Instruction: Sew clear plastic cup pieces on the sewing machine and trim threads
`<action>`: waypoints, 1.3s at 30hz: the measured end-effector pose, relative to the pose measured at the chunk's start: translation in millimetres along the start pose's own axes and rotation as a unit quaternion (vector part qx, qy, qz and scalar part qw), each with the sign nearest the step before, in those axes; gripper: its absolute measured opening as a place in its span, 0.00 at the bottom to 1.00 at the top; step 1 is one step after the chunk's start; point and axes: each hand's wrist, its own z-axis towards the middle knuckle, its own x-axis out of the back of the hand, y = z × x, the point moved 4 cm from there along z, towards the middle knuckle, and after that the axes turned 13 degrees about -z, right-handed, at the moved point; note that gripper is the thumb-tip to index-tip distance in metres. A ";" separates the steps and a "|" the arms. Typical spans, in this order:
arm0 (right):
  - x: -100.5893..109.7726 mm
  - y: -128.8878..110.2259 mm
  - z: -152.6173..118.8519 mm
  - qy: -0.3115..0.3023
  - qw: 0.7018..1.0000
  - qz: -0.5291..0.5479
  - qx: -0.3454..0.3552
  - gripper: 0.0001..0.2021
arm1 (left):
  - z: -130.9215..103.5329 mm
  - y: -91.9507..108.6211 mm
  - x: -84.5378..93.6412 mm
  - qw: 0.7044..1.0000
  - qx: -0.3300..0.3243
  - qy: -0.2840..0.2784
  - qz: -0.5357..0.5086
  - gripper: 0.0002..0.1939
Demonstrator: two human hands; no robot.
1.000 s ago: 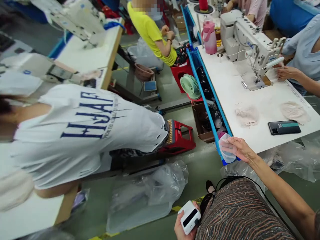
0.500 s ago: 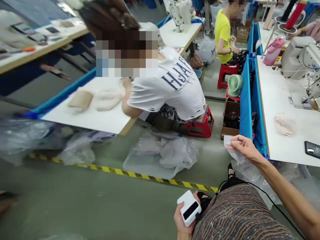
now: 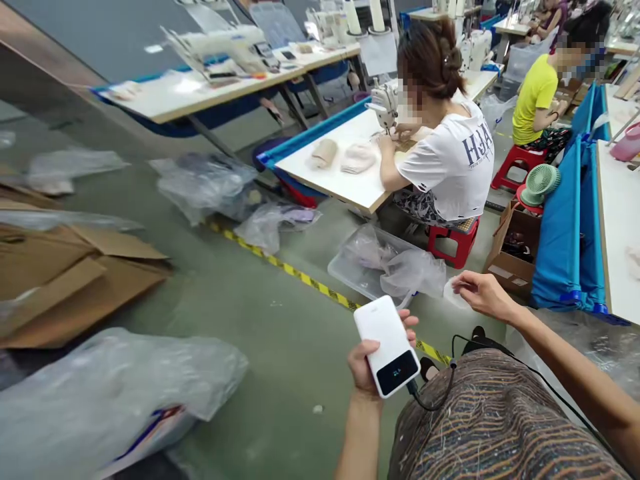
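In my left hand (image 3: 366,368) is a white power bank (image 3: 381,328), gripped by its edges, with a lit dark display at its lower end. A black cable (image 3: 453,363) is plugged into that end and runs across my striped clothing. My right hand (image 3: 486,295) is held out in front of me, its thumb and fingers pinched on a thin, whitish, see-through piece (image 3: 453,294). I cannot tell whether this piece is plastic or cloth.
A co-worker in a white shirt (image 3: 445,160) sits at a sewing table (image 3: 345,187). A clear tub (image 3: 350,270) with plastic bags stands beyond yellow-black floor tape (image 3: 300,273). Cardboard (image 3: 65,280) and a large plastic bag (image 3: 115,393) lie left. Blue cloth (image 3: 560,247) hangs right.
My view has swung left, bringing the cardboard and large bag into sight. My left hand has raised the power bank, its display now lit. My right hand still pinches the thin piece.
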 end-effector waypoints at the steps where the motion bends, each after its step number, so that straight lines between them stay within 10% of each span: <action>1: -1.2 -7.9 -1.0 0.001 0.996 -0.071 0.044 0.07 | -1.3 -0.1 -14.7 1.000 0.000 -0.024 0.019 0.35; 7: 1.6 -24.8 -19.5 -0.069 0.942 -0.301 0.132 0.14 | 13.0 -25.4 -58.3 0.986 0.054 -0.119 0.105 0.35; 13: 27.6 -10.4 -41.0 -0.097 0.965 -0.197 0.140 0.12 | 48.2 -67.6 -58.6 0.972 0.157 -0.146 0.098 0.29; 30: 142.3 133.6 -107.2 0.117 0.982 0.090 -0.119 0.12 | 132.9 -190.8 -110.2 0.980 0.086 -0.095 0.156 0.27; 33: 143.2 144.4 -138.9 0.187 0.936 0.206 -0.215 0.11 | 140.0 -202.4 -122.8 0.977 0.056 -0.118 0.169 0.27; 37: 98.7 135.0 -155.3 -0.011 0.798 0.527 -0.294 0.24 | 140.7 -210.4 -134.1 0.968 0.074 -0.148 0.189 0.29; 39: 85.9 128.6 -149.8 -0.017 0.728 0.620 -0.293 0.25 | 136.9 -211.3 -137.2 0.959 0.113 -0.164 0.201 0.31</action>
